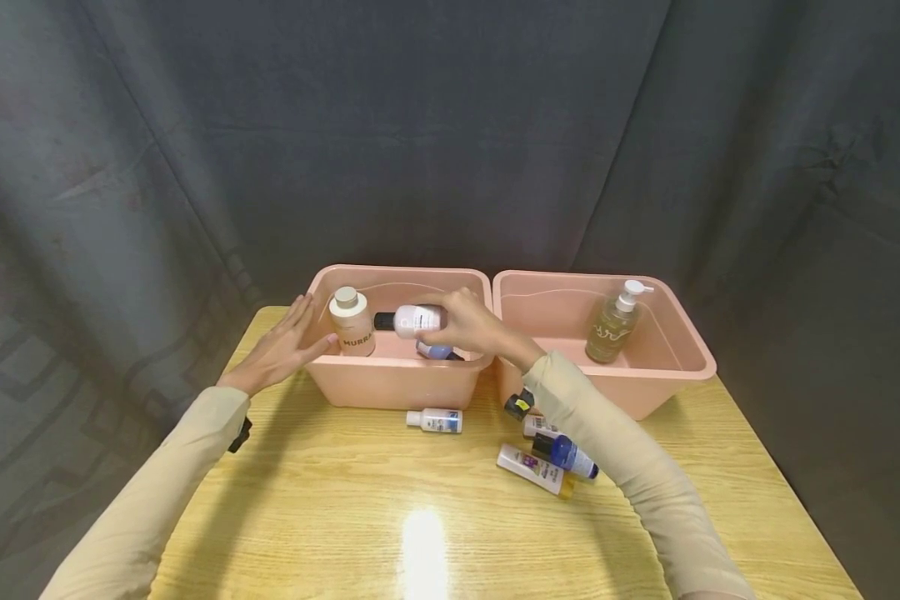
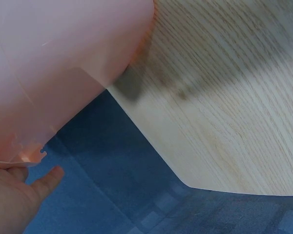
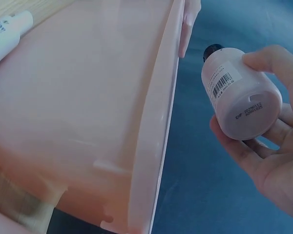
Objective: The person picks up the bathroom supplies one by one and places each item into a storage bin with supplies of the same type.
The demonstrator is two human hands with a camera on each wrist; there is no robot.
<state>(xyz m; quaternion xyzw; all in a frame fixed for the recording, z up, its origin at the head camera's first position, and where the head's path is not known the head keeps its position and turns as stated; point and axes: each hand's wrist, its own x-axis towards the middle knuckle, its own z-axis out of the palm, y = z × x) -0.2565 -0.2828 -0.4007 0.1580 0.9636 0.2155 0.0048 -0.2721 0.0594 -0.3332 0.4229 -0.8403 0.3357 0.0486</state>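
Observation:
My right hand (image 1: 471,321) grips a pale pink bottle (image 1: 416,322) with a black cap, held sideways over the left pink bin (image 1: 390,385). In the right wrist view, thumb and fingers wrap around the bottle (image 3: 239,95), its printed base facing the camera. My left hand (image 1: 279,348) rests at the bin's left rim, fingers extended and the thumb reaching over the edge. Inside that bin, a white bottle (image 1: 354,327) marked "MURRA" stands near the thumb. A small blue bottle (image 1: 435,351) with a dark cap lies below the pink bottle, partly hidden by my right hand.
A second pink bin (image 1: 675,385) adjoins on the right and contains a green-tinted pump bottle (image 1: 611,332). On the wooden table (image 1: 330,500) in front lie a small white bottle (image 1: 441,421), a blue bottle (image 1: 570,456), a white tube (image 1: 531,468) and another bottle (image 1: 540,427) partly behind my right sleeve.

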